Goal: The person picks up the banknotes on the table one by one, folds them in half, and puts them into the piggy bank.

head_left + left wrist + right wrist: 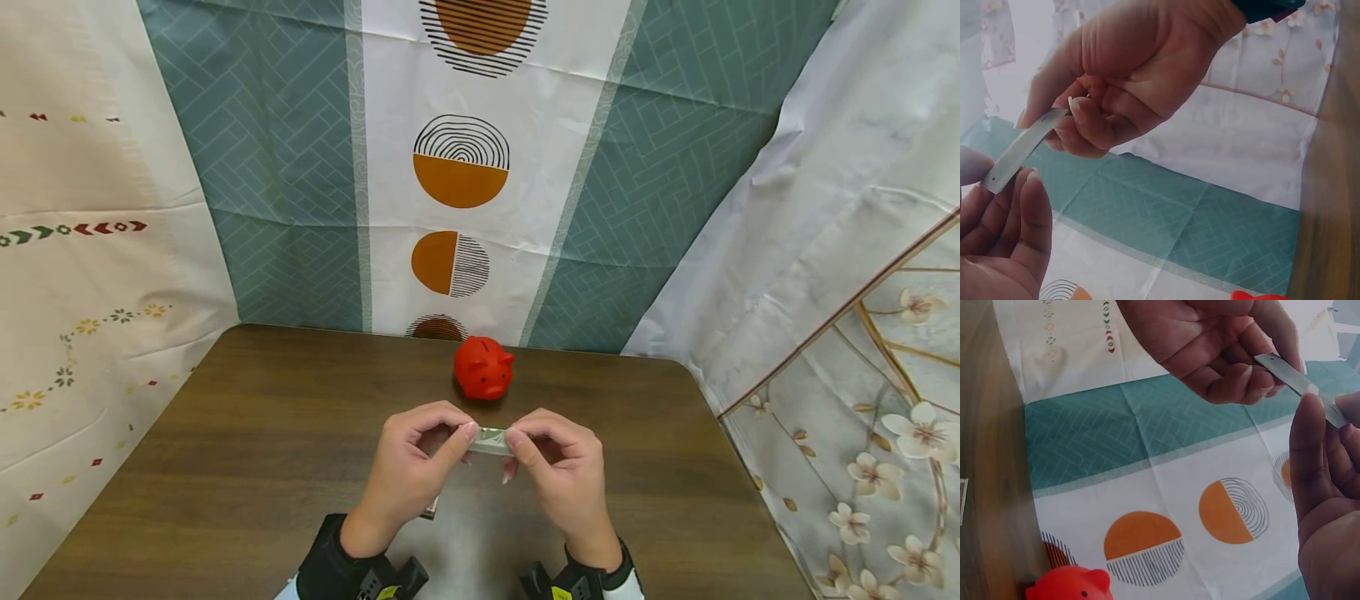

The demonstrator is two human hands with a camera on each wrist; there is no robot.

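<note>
Between both hands stretches a narrow, flat, pale green strip that looks like a folded banknote (491, 442), held above the table. My left hand (420, 462) pinches one end between thumb and fingers. The other end is pinched the same way by my right hand (562, 467). In the left wrist view the folded banknote (1021, 150) runs slantwise between the two hands and bends slightly. The right wrist view also shows the folded banknote (1291, 375). Beyond the hands, a red piggy bank (483, 368) with a slot on top stands on the table.
A small flat piece with a pale edge (430, 508) lies on the wooden table (262, 433), mostly hidden behind the left hand. Patterned cloth (300, 167) hangs at the table's back edge, with light cloths on both sides.
</note>
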